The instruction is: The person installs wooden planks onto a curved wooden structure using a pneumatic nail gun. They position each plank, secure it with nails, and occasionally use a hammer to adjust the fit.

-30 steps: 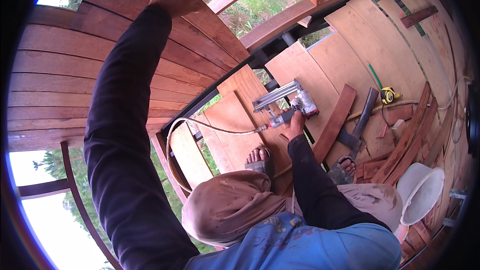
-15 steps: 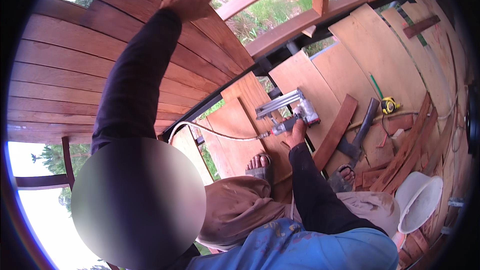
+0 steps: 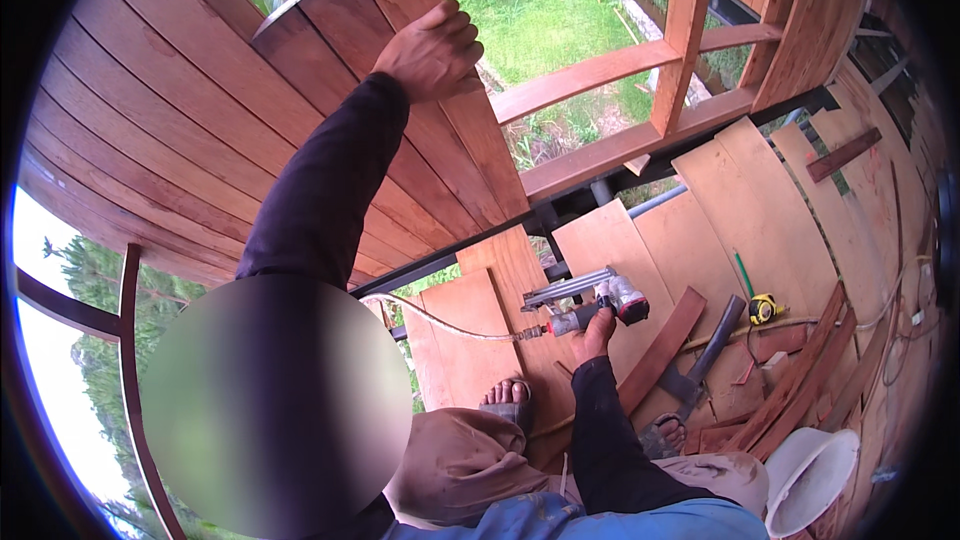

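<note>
snug near-black long sleeves (image 3: 335, 180), creased along the arms, ungloved left hand (image 3: 430, 52), ungloved right hand (image 3: 593, 336), bright blue top (image 3: 640, 524), loose pinkish-beige trousers (image 3: 450, 465) with darker patches, pale drawstring (image 3: 564, 475), dark grey open-toed sandals (image 3: 517, 412)

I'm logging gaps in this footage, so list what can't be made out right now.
All in the head view:
Left hand: fingertips curl out of sight behind the hand itself; whether they grip the board can't be told.
Right hand: most fingers are hidden by the nail gun.
Hose: its far run is lost at the round blur.
Tape measure: markings too small to read.
</note>
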`<move>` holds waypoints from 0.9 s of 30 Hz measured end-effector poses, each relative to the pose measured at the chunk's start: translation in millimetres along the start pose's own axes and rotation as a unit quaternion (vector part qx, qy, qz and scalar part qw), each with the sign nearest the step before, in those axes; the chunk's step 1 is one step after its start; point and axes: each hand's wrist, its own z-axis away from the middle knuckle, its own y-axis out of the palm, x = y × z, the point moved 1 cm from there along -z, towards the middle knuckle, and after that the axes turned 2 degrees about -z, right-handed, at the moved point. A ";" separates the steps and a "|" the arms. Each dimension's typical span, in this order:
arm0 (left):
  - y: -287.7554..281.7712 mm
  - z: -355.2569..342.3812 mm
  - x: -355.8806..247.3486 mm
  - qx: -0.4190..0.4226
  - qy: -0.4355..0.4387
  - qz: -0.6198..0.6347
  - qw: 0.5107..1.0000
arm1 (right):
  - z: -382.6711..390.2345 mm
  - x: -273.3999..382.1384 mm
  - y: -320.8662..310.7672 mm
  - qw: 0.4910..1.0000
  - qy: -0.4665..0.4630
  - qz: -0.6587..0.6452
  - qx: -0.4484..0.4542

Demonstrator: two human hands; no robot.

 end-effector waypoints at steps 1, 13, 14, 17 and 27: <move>-0.8 -2.5 4.1 -0.005 0.012 -0.011 1.000 | -2.2 2.6 -3.3 1.000 -0.005 0.004 -0.002; -4.8 -9.1 10.5 0.017 0.053 -0.049 0.997 | -6.5 -0.8 10.7 0.997 -0.021 0.007 0.080; -3.8 -8.5 10.7 0.019 0.054 -0.059 0.997 | -2.0 0.9 15.4 0.997 -0.011 0.009 0.079; -2.9 -10.0 10.6 0.041 0.049 -0.071 0.995 | 7.6 5.2 25.5 0.997 0.015 0.003 0.077; -2.4 -14.6 10.8 0.061 0.049 -0.071 0.994 | 21.4 10.3 43.0 0.996 0.025 -0.001 0.085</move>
